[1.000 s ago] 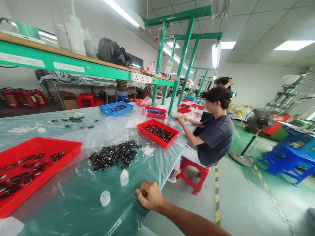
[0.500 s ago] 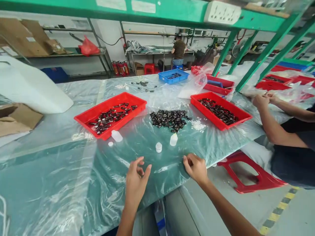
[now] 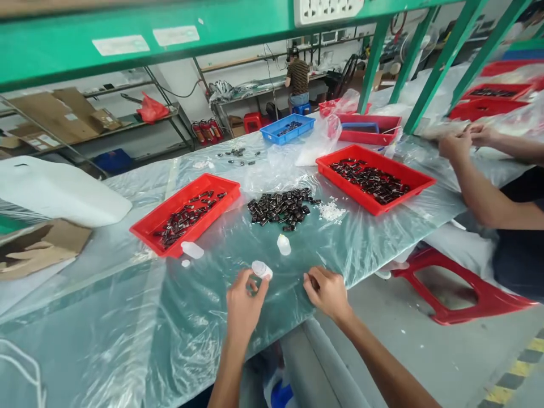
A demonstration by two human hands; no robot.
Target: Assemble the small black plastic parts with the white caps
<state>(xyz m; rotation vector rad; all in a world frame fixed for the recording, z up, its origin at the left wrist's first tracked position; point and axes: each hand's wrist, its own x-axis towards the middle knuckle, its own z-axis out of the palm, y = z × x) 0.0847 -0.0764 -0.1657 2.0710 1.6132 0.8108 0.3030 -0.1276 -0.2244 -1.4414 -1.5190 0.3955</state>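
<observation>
My left hand [image 3: 243, 303] pinches a small white bottle [image 3: 262, 269] between thumb and fingers, just above the plastic-covered table [image 3: 127, 328]. To its right, my right hand [image 3: 326, 292] rests curled at the table's near edge, and I cannot make out anything inside it. A second small white bottle [image 3: 283, 245] stands a little beyond my hands. Behind it lies a pile of small black parts [image 3: 280, 205] with white bits [image 3: 330, 211] beside it. A third bottle [image 3: 192, 250] lies on its side by a red tray [image 3: 187, 212] of black parts.
A co-worker's arms [image 3: 471, 170] work at the right, beside another red tray [image 3: 374, 177]. A red stool [image 3: 463, 283] stands below them. A blue tray [image 3: 287, 128], a white foam piece [image 3: 59, 192] and cardboard [image 3: 38, 249] lie farther off. Green posts [image 3: 442, 62] rise at the right.
The camera swung from the co-worker to the table. My left hand came into view and closed on the small white bottle; my right hand stayed at the table edge.
</observation>
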